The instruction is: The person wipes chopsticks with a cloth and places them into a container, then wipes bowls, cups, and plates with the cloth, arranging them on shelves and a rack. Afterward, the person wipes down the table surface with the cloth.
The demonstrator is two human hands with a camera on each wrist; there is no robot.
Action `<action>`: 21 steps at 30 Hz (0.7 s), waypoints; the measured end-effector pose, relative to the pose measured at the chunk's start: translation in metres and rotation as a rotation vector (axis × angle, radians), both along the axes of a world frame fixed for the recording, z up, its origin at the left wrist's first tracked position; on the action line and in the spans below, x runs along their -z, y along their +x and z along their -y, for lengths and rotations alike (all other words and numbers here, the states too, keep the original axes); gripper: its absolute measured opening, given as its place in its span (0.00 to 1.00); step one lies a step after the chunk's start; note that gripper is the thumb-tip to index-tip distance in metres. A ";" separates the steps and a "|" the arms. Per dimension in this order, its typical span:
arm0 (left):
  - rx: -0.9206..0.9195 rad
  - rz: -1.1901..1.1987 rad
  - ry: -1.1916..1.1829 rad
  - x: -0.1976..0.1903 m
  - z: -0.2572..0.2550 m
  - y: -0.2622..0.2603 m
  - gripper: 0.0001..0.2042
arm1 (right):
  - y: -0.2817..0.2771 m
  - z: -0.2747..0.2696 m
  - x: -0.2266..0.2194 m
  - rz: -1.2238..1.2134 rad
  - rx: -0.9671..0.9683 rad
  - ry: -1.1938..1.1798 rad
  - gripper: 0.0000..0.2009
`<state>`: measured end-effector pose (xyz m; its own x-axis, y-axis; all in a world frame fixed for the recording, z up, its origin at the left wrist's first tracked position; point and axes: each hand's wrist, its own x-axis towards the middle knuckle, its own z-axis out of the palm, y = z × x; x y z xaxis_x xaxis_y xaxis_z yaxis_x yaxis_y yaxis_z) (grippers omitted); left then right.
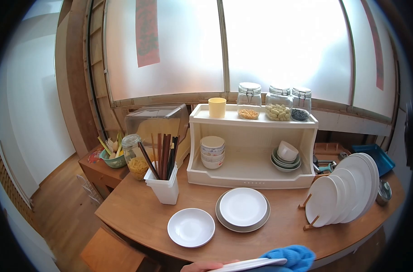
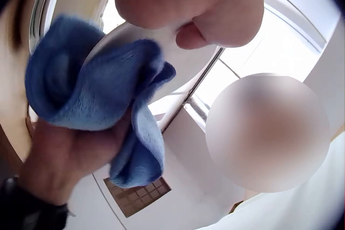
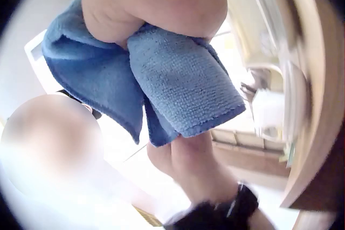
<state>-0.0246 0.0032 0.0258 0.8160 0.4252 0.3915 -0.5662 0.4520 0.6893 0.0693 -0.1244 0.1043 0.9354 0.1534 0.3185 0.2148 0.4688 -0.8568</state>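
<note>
At the bottom edge of the head view my left hand point(image 1: 201, 266) grips a white plate point(image 1: 249, 264), tilted nearly edge-on. A blue cloth point(image 1: 293, 258) wraps the plate's right side. My right hand point(image 3: 156, 1) holds this cloth, which hangs in folds below the fingers in the right wrist view; the head view hides that hand behind the cloth. From the left wrist view, my left thumb lies against the plate's face, and the cloth covers the opposite rim. On the table in front are a white shallow bowl point(image 1: 191, 227) and a white plate stacked on a grey-rimmed one point(image 1: 243, 207).
A wooden rack with upright white plates point(image 1: 322, 199) stands at right. Behind is a cream shelf point(image 1: 252, 181) with bowls, a yellow cup point(image 1: 217, 108) and glass jars point(image 1: 279, 104). A white chopstick holder point(image 1: 164, 188) and a pasta jar point(image 1: 137, 165) stand at left.
</note>
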 end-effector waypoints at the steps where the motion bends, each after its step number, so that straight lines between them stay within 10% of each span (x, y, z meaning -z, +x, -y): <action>1: -0.002 -0.001 0.001 -0.002 0.007 0.001 0.16 | 0.001 0.000 0.001 -0.022 -0.041 0.041 0.10; 7: -0.093 0.119 0.337 -0.010 0.018 0.005 0.18 | 0.006 0.008 0.006 -0.167 -0.278 0.280 0.10; 11: 0.264 -0.086 0.452 -0.042 -0.015 -0.002 0.22 | 0.015 0.018 0.011 -0.254 -0.433 0.431 0.10; 13: 0.123 -0.119 0.569 -0.042 -0.018 0.001 0.15 | 0.028 0.024 0.026 0.121 -0.355 -0.031 0.10; 16: -0.002 0.051 0.593 -0.013 -0.009 0.003 0.15 | 0.026 0.023 0.021 0.130 -0.321 -0.038 0.11; 18: 0.079 0.050 -0.006 0.000 0.005 0.002 0.16 | 0.022 0.019 0.015 0.134 -0.291 -0.041 0.11; 21: 0.027 0.110 -0.162 0.008 0.007 0.007 0.20 | 0.009 0.014 0.008 0.120 -0.240 -0.050 0.11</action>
